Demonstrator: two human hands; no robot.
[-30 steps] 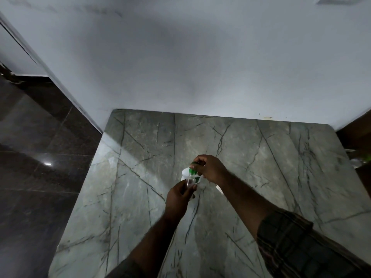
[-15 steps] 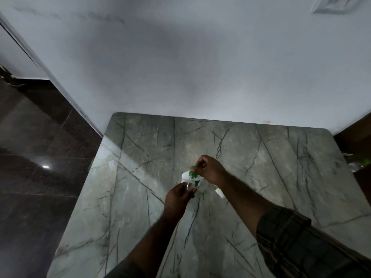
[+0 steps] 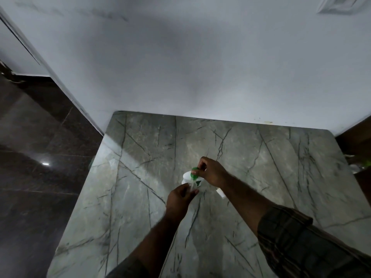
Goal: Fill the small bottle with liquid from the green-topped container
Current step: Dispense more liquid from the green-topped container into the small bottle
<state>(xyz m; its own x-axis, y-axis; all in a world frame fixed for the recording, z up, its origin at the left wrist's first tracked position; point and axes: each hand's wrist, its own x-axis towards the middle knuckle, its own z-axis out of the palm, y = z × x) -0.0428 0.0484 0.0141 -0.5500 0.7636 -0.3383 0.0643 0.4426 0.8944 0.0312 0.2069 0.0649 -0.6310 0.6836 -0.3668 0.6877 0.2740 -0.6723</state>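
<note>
A white container with a green top stands near the middle of the grey marble table. My right hand rests on its green top, fingers curled over it. Just in front of the container, my left hand grips a small clear bottle, held close under the green spout. Most of the bottle is hidden by my fingers, and I cannot tell whether liquid is in it.
A small white object lies on the table just under my right forearm. A white wall rises behind the table. Dark glossy floor drops off beyond the table's left edge. Dim clutter shows at the far right.
My right hand has shifted higher on the green top, with its fingers more raised. The left hand and small bottle stay in place under the spout.
</note>
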